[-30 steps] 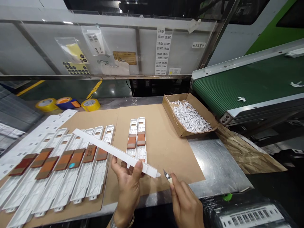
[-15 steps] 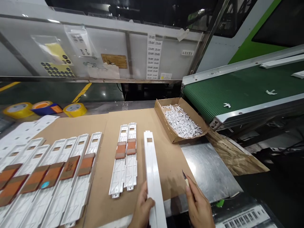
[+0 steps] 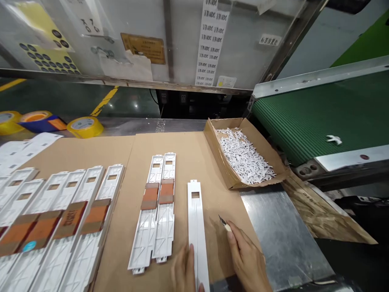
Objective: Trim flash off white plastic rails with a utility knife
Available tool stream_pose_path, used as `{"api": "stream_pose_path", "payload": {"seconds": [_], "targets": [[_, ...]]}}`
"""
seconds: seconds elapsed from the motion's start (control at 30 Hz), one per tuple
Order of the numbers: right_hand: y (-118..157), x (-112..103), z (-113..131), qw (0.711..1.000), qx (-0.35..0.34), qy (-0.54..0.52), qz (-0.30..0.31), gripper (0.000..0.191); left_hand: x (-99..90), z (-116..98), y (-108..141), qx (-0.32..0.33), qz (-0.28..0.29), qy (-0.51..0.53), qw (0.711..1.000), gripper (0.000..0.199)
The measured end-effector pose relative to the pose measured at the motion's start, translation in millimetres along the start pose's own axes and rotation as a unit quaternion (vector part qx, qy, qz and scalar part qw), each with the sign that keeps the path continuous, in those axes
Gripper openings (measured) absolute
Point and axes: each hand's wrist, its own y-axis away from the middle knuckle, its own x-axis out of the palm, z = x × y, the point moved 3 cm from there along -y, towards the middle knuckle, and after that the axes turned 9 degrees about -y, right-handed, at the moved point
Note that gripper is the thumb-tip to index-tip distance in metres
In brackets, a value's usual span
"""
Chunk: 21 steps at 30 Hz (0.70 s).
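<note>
My left hand (image 3: 182, 269) is closed around the near end of a long white plastic strip (image 3: 197, 231), which has a square hole at its far end. My right hand (image 3: 247, 259) pinches a small craft knife (image 3: 225, 223) with a pale handle. The knife's dark pointed blade is directed up and left, a short way right of the strip and apart from it. Left of the strip, two white ribbed strips (image 3: 164, 235) lie side by side on the cardboard sheet (image 3: 121, 231), each crossed by an orange-brown block (image 3: 167, 191).
Several more white strips (image 3: 82, 251) with orange-brown blocks fill the left side. Tape rolls (image 3: 85, 126) stand along the back. A cardboard box (image 3: 219, 160) of small white scraps sits at back right, beside a green conveyor belt (image 3: 300, 121) and bare metal tabletop (image 3: 282, 231).
The view has shifted down and nearer the table. The held strip appears lower, and my right hand has brought the knife closer to it. My left hand keeps its hold.
</note>
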Motion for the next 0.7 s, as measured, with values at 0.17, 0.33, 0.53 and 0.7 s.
{"api": "stream_pose_path", "payload": {"seconds": [0.17, 0.33, 0.53, 0.7], "targets": [[-32.5, 1.7, 10.7, 0.999, -0.023, 0.009, 0.036, 0.027, 0.6, -5.4, -70.8, 0.117, 0.04, -0.05, 0.991, 0.061], [-60.0, 3.1, 18.5, 0.995, -0.088, 0.041, 0.029, 0.026, 23.4, 2.5, -82.1, 0.165, 0.043, -0.059, 0.984, 0.058], [-74.8, 9.7, 24.1, 0.985, -0.134, 0.09, 0.054, 0.03, 39.8, -1.2, -44.5, 0.14, -0.008, 0.001, 0.99, 0.048], [-80.7, 11.8, 29.2, 0.98, -0.153, 0.105, 0.067, 0.033, 38.9, -6.4, -46.8, 0.1, -0.052, 0.021, 0.993, 0.044]]}}
